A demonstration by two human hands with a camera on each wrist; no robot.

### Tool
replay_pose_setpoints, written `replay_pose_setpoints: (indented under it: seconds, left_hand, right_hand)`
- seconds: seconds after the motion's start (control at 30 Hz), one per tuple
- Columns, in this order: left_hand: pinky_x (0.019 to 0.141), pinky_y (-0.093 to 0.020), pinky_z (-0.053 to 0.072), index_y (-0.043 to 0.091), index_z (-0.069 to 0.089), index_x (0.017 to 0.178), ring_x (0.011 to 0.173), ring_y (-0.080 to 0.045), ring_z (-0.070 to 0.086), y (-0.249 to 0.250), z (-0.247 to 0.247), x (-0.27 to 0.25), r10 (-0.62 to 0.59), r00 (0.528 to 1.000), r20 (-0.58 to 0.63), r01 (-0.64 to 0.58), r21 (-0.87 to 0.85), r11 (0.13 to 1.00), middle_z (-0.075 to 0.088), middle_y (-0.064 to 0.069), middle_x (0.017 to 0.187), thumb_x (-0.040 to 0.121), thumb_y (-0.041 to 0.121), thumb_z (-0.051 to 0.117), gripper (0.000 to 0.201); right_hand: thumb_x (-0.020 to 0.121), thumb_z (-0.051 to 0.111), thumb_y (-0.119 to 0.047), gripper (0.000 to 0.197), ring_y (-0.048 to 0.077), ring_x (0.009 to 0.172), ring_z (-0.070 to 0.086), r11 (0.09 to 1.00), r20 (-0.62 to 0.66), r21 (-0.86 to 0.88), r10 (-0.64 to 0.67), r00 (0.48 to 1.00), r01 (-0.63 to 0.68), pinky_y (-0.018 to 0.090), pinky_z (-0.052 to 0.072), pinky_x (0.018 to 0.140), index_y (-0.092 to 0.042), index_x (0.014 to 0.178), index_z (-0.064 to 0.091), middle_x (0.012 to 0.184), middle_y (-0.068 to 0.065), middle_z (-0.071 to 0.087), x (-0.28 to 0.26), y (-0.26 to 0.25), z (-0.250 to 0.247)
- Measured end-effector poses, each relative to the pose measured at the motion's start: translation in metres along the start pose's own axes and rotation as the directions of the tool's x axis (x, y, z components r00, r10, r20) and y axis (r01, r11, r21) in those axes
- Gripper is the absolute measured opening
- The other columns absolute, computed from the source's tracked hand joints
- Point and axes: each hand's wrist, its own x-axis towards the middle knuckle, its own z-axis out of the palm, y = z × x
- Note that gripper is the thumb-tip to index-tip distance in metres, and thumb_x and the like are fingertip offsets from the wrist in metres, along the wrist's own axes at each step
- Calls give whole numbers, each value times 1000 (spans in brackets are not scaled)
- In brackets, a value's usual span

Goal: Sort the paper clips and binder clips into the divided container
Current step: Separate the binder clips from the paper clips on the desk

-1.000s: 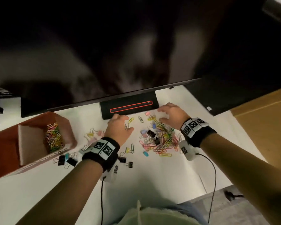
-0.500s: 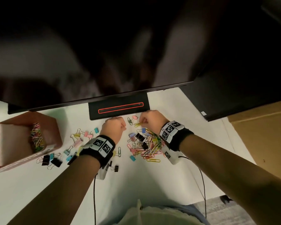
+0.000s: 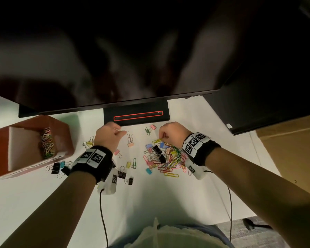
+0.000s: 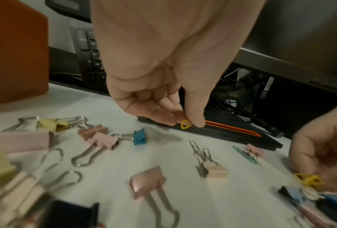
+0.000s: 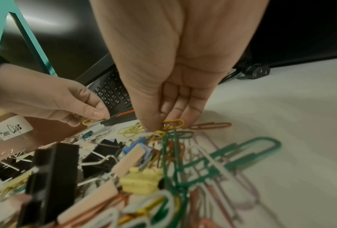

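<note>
Clips (image 3: 166,159) lie heaped on the white table (image 3: 150,199) under the right hand (image 3: 170,134), which pinches a yellow paper clip (image 5: 173,122). Left hand (image 3: 108,136) pinches another yellow clip (image 4: 186,124). The container (image 3: 64,133) at left holds paper clips (image 3: 47,143).

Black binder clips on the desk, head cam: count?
6 black binder clips: two by the container, two near the left wrist, two in the pile. Others may be hidden there.
</note>
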Motion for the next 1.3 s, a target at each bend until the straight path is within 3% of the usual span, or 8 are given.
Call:
replay_pose_setpoints:
  seconds: [0.03, 0.1, 0.17, 0.23, 0.5, 0.63, 0.83, 1.3]
  left_hand:
    - [46, -9, 43, 11, 60, 99, 69, -9, 55, 1, 3, 0, -3, 1000, 31, 3, 17, 1000, 63, -2, 88, 82, 26, 68, 25]
    - [61, -26, 55, 10, 62, 99, 78, -18, 61, 1, 11, 3, 7, 998, 55, -11, 71, 997, 67, -4, 94, 80, 27, 69, 27]
    - [77, -35, 54, 9, 63, 96, 86, -22, 63, 2, 18, 6, 26, 998, 53, -33, 138, 990, 69, -7, 96, 81, 26, 69, 24]
    - [82, -36, 52, 7, 65, 93, 88, -24, 63, 5, 22, 8, 55, 996, 64, -67, 196, 978, 69, -9, 95, 83, 24, 66, 20]
    - [73, -34, 50, 6, 61, 90, 80, -28, 61, 8, 27, 9, 210, 970, 123, -239, 329, 913, 62, -14, 92, 87, 13, 55, 10]
    - [72, -31, 48, 11, 56, 98, 83, -26, 61, 5, 22, 10, 264, 940, 216, -319, 276, 907, 65, -8, 86, 87, 12, 54, 11]
    - [72, -23, 40, 19, 55, 118, 77, -13, 53, 20, 24, 11, 418, 817, 398, -524, 207, 826, 58, 3, 84, 86, 13, 57, 32]
    - [81, -33, 45, 6, 64, 92, 87, -26, 57, 40, 43, 18, 424, 818, 388, -538, 258, 803, 54, -11, 100, 84, 11, 61, 10]
  right_hand:
    - [85, 56, -7, 18, 22, 92, 61, 1000, 2, 21, 4, 1000, -4, 28, 49, 84, -11, 99, 67, 101, 8, 68, 0, 1, 0]
    - [85, 55, -5, 22, 22, 91, 61, 998, 5, 59, 19, 1000, -19, 29, 50, 87, -13, 103, 64, 100, 7, 68, -1, 2, -1]
    - [86, 53, -4, 26, 23, 91, 60, 997, -7, 77, 17, 1000, -16, 29, 49, 87, -14, 109, 62, 99, 8, 66, -2, 1, -2]
    - [87, 52, -3, 29, 23, 89, 59, 997, -18, 74, -10, 1000, 12, 31, 50, 87, -14, 113, 60, 99, 9, 64, -2, -1, -4]
    - [88, 60, -15, 35, 26, 107, 53, 998, 20, -43, -40, 999, 40, 33, 45, 97, -14, 123, 57, 123, 9, 47, 6, -9, -2]
    - [89, 57, -13, 30, 25, 111, 51, 986, 31, -146, -76, 997, 80, 34, 45, 96, -14, 119, 58, 123, 8, 50, 9, -16, 2]
    - [88, 55, -8, 23, 24, 97, 59, 999, 56, -51, 0, 998, 3, 29, 47, 84, -13, 109, 61, 110, 9, 61, 11, -14, 4]
    - [82, 62, -4, 15, 15, 86, 62, 987, -17, 159, -6, 1000, 8, 27, 51, 86, -9, 94, 70, 98, 6, 70, 4, -4, -11]
